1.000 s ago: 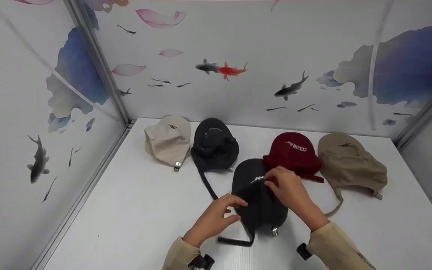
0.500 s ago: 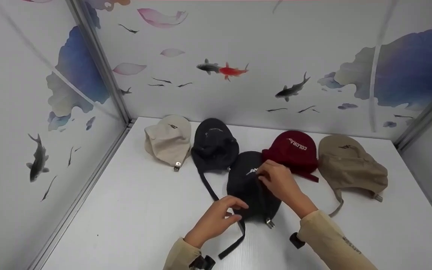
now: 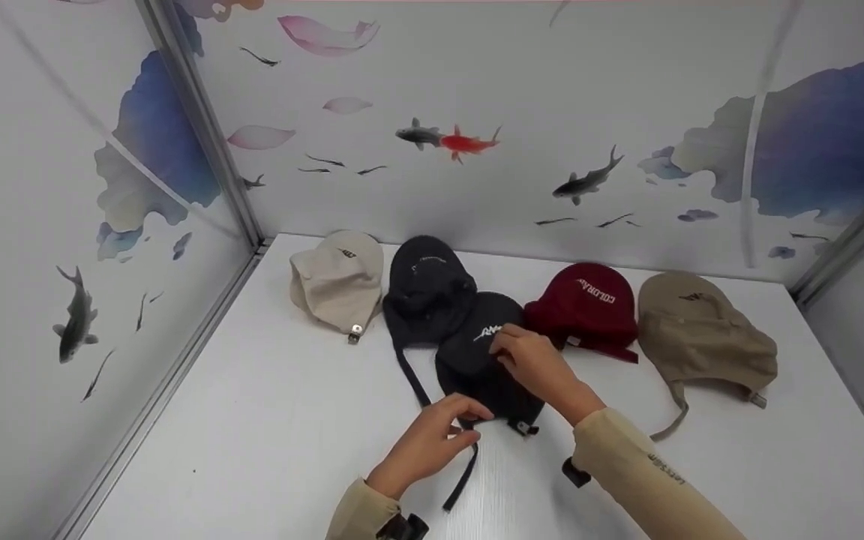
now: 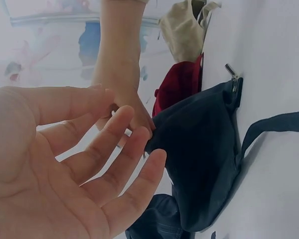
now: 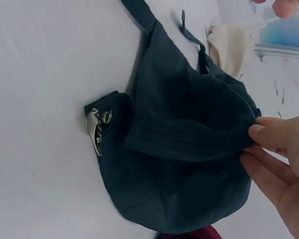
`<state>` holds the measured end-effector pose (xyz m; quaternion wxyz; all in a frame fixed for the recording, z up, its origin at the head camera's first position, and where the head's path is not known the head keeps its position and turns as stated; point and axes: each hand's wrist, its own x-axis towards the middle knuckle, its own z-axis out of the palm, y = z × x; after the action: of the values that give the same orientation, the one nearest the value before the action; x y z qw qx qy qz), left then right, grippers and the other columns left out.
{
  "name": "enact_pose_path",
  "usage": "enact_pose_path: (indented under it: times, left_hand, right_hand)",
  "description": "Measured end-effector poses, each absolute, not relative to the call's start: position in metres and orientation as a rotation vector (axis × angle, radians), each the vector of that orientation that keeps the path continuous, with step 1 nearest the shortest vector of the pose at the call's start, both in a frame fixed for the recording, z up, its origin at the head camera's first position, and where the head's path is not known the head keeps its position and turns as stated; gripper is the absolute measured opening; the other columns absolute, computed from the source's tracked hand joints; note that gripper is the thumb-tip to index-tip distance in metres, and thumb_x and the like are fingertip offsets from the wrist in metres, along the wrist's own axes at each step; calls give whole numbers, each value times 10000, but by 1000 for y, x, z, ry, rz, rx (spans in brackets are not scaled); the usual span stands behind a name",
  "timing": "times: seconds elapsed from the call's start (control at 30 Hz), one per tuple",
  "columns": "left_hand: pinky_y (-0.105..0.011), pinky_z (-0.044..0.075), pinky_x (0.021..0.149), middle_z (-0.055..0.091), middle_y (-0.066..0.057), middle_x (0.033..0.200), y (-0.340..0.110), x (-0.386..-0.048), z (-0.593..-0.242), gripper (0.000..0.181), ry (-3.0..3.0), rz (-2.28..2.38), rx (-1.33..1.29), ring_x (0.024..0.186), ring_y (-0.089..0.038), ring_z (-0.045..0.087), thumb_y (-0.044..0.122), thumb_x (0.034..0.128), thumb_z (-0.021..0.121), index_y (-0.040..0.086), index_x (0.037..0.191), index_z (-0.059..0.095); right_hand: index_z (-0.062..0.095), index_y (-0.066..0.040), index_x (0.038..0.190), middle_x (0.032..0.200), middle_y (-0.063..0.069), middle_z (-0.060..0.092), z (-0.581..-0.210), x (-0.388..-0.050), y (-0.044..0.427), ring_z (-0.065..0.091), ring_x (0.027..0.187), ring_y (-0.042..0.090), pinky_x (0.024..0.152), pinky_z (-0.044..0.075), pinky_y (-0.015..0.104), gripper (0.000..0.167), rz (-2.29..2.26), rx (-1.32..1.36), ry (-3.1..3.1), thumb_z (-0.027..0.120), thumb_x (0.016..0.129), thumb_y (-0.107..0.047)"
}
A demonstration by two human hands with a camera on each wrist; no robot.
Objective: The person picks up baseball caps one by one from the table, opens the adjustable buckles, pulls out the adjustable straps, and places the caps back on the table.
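My right hand [image 3: 541,367] pinches a dark baseball cap [image 3: 466,364] with white lettering. In the right wrist view, thumb and fingers grip a fold of the cap's cloth [image 5: 189,144]; its metal buckle [image 5: 95,127] faces the table. The loose strap [image 3: 463,480] trails toward the front. Beside the cap's near left edge is my left hand [image 3: 424,442], its fingers loosely bent with nothing between them. A second dark cap [image 3: 424,289] lies just behind and left, partly overlapped in the head view by the held one.
A cream cap [image 3: 334,281] lies at the back left. To the right are a maroon cap [image 3: 582,307] with white letters and a khaki cap [image 3: 706,330] with a hanging strap. Printed panels wall the white table [image 3: 252,435] at the back and sides.
My right hand has moved the held dark cap leftward and away from me, from beside the maroon cap up to the second dark cap. The left hand has hardly moved.
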<state>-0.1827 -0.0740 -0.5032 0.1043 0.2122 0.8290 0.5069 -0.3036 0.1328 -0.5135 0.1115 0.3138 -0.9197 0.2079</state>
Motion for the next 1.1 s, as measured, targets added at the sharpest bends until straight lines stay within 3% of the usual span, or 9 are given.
enact_pose_path:
  times: [0.3,0.5,0.67,0.8,0.9,1.1]
  left_hand:
    - [-316,534,934,643,-37,1217,-77,-180,-503,227,2487,1485,622,1199,-275,597,105,974,629,158,1193,657]
    - [-304,528,937,637,-30,1235,-78,-181,-505,230,2489,1484,592,1201,-272,595,110,975,629,172,1194,657]
    - [-311,530,938,637,-23,1234,-81,-181,-509,230,2499,1490,580,1197,-255,595,111,976,628,181,1194,656]
    - [-315,531,936,637,-24,1227,-81,-181,-511,226,2493,1495,577,1195,-257,595,115,978,626,180,1192,657]
    - [-327,531,942,635,-22,1235,-79,-181,-512,222,2477,1501,576,1201,-261,592,126,982,621,187,1192,660]
    - [-325,533,944,631,-32,1243,-74,-182,-513,217,2445,1506,582,1211,-273,590,129,984,620,174,1193,662]
  right_hand:
    - [738,-35,911,954,85,669,-529,-343,141,710,903,295,792,590,395,107,506,799,-2720,695,863,49]
    - [740,-13,958,1019,123,669,-532,-361,147,701,962,340,845,582,438,118,510,670,-2798,660,893,43]
    - [739,-33,1029,1083,129,682,-526,-365,152,683,1028,308,926,561,459,152,602,657,-2864,637,921,1]
    - [725,-52,1069,1082,124,688,-518,-365,165,658,963,282,943,553,467,177,684,641,-2838,620,928,-37]
    - [710,-39,1074,1075,143,683,-511,-366,179,640,937,305,953,545,482,164,683,574,-2776,618,938,-48]
    - [662,51,1129,1153,255,600,-509,-369,211,563,1090,428,1025,475,568,220,489,358,-2771,647,944,-66]
